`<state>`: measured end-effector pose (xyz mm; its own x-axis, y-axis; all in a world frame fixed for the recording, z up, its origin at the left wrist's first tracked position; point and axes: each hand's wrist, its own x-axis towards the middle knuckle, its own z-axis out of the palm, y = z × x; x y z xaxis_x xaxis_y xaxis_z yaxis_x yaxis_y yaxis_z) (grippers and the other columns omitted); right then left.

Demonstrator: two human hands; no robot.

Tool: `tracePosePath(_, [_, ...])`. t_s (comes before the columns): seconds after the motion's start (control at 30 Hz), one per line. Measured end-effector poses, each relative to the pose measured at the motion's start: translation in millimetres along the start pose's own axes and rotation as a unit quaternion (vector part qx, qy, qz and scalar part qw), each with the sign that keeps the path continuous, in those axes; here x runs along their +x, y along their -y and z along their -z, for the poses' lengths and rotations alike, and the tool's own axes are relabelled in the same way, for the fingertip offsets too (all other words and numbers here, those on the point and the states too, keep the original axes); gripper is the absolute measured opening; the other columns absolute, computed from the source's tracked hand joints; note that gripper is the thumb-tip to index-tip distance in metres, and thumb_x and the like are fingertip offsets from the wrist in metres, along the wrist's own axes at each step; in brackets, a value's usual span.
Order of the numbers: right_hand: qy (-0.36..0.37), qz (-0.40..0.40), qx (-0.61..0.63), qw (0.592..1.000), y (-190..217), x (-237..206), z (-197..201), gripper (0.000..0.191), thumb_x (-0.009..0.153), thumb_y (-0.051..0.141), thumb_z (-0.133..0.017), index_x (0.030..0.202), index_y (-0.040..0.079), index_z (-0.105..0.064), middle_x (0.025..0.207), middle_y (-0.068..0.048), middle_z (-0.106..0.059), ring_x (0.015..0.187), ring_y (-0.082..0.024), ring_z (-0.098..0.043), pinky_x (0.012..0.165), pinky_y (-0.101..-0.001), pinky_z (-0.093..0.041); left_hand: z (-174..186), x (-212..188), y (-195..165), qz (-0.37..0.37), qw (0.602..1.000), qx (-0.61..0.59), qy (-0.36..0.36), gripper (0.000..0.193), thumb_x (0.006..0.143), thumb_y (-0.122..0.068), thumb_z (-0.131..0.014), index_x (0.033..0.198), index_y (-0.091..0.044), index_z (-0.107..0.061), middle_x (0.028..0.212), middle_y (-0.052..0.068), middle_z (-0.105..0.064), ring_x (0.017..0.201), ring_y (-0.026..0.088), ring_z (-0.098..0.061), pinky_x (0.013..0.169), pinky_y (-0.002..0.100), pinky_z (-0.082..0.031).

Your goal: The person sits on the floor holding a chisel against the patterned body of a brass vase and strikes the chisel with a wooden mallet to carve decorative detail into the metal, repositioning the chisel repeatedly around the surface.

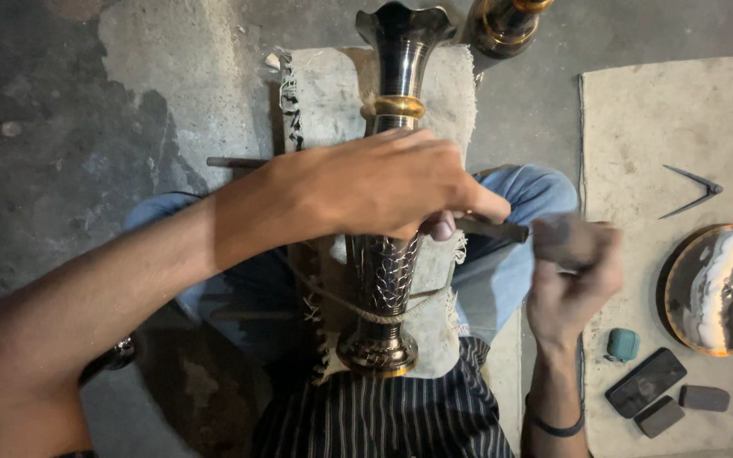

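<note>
grey concrete floor (53, 119) | left hand (375, 182) pinches chisel (489, 227) on metal vase (390, 212) | right hand (572, 276) fisted on blurred tool

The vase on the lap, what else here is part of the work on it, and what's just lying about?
In use:
- metal vase, lying on a cloth pad, tied with cord
- left hand holding a thin metal tool against it
- right hand, raised, blurred

Lying about:
- compass dividers
- round dish
- phone
- teal case
- second vase
</note>
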<state>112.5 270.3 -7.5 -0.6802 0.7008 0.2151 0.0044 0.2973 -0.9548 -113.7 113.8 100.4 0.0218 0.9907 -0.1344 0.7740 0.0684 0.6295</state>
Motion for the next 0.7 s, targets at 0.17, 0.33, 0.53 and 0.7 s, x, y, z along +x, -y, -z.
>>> tracePosePath(0.17, [0.059, -0.008, -0.079, 0.995, 19.9, 17.0, 16.2, 0.024, 0.097, -0.005, -0.073, 0.115, -0.001, -0.057, 0.099, -0.004, -0.063, 0.087, -0.012, -0.063, 0.079, -0.0250, -0.053, -12.9, -8.7, 5.3, -0.030, 0.991, -0.004, -0.132, 0.059, 0.083, 0.013, -0.068, 0.135, -0.013, -0.064, 0.085, 0.010, -0.077, 0.067, 0.020, -0.076, 0.060, 0.031, -0.066])
tracePosePath(0.33, [0.115, 0.007, -0.133, 0.984, 33.9, 34.7, 16.0, 0.022, 0.100, -0.007, -0.078, 0.108, -0.004, -0.058, 0.096, -0.008, -0.065, 0.084, -0.014, -0.062, 0.078, -0.0259, -0.050, -24.0, -18.1, 5.0, 0.030, 0.988, 0.021, -0.153, 0.054, 0.091, 0.018, -0.057, 0.140, -0.005, -0.058, 0.087, 0.015, -0.077, 0.062, 0.024, -0.075, 0.048, 0.029, -0.064])
tracePosePath(0.53, [0.041, -0.100, 0.056, 0.993, 81.2, 69.3, -2.4, 0.031, 0.089, -0.001, -0.072, 0.112, 0.010, -0.056, 0.094, 0.002, -0.064, 0.084, -0.008, -0.063, 0.076, -0.0228, -0.053, -40.3, -32.5, 2.0, 0.039, 0.971, -0.042, -0.232, 0.039, 0.097, 0.015, -0.055, 0.129, -0.005, -0.064, 0.091, 0.015, -0.077, 0.071, 0.020, -0.078, 0.044, 0.025, -0.057])
tracePosePath(0.7, [0.228, 0.107, -0.209, 0.945, 130.7, 107.3, -21.5, 0.034, 0.092, 0.005, -0.082, 0.113, 0.000, -0.057, 0.097, -0.013, -0.065, 0.087, -0.028, -0.064, 0.077, -0.0361, -0.051, -61.7, -38.4, -5.1, 0.076, 0.934, -0.048, -0.346, 0.037, 0.097, 0.012, -0.062, 0.128, -0.007, -0.065, 0.095, 0.012, -0.078, 0.076, 0.018, -0.077, 0.051, 0.023, -0.057])
